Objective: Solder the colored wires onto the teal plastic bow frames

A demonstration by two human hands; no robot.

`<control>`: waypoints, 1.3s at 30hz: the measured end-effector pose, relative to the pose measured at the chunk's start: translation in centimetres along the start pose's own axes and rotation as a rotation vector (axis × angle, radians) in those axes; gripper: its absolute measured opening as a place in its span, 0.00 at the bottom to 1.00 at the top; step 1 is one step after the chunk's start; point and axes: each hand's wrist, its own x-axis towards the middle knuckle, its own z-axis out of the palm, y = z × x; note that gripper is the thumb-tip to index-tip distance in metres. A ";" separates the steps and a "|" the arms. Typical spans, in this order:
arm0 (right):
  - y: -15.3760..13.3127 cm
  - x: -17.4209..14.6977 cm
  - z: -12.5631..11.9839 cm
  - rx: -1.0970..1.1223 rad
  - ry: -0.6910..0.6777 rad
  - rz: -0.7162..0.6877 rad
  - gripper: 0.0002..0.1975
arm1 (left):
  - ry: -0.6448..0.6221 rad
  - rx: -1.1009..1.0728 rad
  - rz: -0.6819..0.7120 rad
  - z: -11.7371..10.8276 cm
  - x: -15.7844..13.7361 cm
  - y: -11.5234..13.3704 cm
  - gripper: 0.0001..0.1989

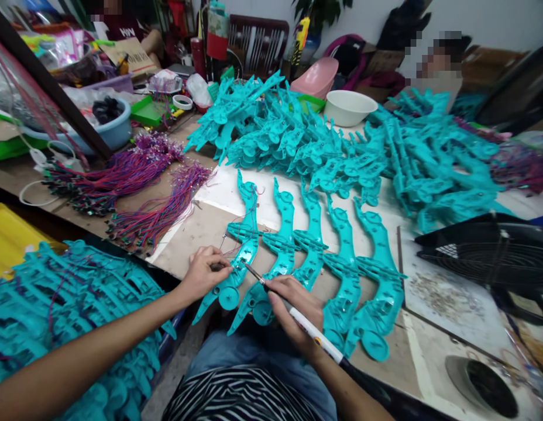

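My right hand (295, 304) grips a soldering iron (314, 335) with a white handle. Its metal tip points at the middle of the leftmost teal plastic part (246, 248). At the left edge of that same part, my left hand (209, 270) is closed in a pinch; what lies between its fingertips is too small to make out. Thin red and blue wires (255, 206) run along the upper half of this part. Several similar teal parts (307, 251) lie in a row to its right, partly behind my right hand.
Teal parts are heaped at the back (271, 128), and more are stacked at lower left (69, 316). Bundled red and blue wires (135, 169) lie on the left. A black fan (477, 251) and a round metal tin (480, 383) stand at right. Two people sit across the table.
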 end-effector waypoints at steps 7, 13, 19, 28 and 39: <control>0.9 0.4 -1.5 -0.120 0.014 0.094 0.11 | -0.004 0.007 -0.015 -0.1 0.0 0.3 0.04; 3.8 1.5 -2.5 -0.312 0.011 0.141 0.15 | 0.011 0.023 0.004 0.0 -0.3 0.4 0.05; 6.0 1.5 -2.3 -0.557 -0.065 0.044 0.18 | 0.054 0.077 0.125 0.1 -0.8 0.2 0.05; 6.9 -0.5 -5.2 -0.744 -0.013 0.094 0.20 | 0.154 0.171 0.161 0.1 -0.7 -0.4 0.04; 11.5 1.8 -6.3 -0.826 -0.045 -0.140 0.19 | 0.528 0.455 -0.190 -12.2 4.3 -6.0 0.14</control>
